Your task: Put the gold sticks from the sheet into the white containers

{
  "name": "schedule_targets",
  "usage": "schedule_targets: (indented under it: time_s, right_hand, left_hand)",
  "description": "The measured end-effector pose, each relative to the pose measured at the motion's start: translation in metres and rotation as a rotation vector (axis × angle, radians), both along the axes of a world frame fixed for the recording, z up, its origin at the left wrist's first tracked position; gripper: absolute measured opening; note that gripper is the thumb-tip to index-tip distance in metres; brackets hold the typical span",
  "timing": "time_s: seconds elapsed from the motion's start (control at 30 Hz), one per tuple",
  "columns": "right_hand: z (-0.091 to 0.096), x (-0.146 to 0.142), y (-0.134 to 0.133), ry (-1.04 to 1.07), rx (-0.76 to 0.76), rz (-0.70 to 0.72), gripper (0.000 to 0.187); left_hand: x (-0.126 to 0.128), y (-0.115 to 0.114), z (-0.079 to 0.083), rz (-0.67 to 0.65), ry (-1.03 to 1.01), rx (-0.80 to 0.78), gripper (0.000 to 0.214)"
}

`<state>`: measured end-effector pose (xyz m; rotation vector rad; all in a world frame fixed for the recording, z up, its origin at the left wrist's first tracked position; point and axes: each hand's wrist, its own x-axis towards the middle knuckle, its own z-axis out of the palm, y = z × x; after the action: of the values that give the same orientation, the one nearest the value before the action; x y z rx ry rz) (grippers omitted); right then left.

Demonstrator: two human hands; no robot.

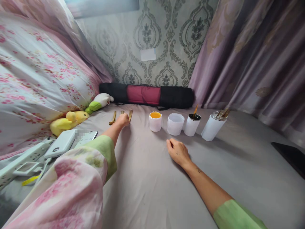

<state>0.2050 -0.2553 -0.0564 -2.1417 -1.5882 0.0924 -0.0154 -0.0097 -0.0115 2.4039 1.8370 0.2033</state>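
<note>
My left hand (123, 120) reaches far out over the grey sheet and closes on thin brown sticks (130, 114) lying there; another stick (112, 118) lies just to its left. My right hand (178, 152) rests knuckles-up on the sheet with its fingers curled under, and nothing shows in it. Just beyond it stand a white cup of orange liquid (155, 121), a white cup (175, 124) with nothing showing inside, a white cup of dark liquid (192, 124) with a stick in it, and a tilted jar (213, 126) holding several sticks.
A black and red rolled bag (145, 94) lies along the patterned wall. Yellow (69, 121) and white-green (99, 102) plush toys sit by the floral bedding at left. A power bank (61, 143), a phone (87, 137) and a power strip (21, 160) lie at near left. Curtains hang on the right.
</note>
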Motion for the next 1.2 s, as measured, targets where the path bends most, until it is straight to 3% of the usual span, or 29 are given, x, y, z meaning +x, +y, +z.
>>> schedule_targets:
  time_s: [1.2]
  right_hand:
    - [-0.001, 0.001, -0.001, -0.019, 0.022, 0.006, 0.037]
  left_hand:
    - [0.004, 0.006, -0.014, 0.022, 0.009, 0.008, 0.026]
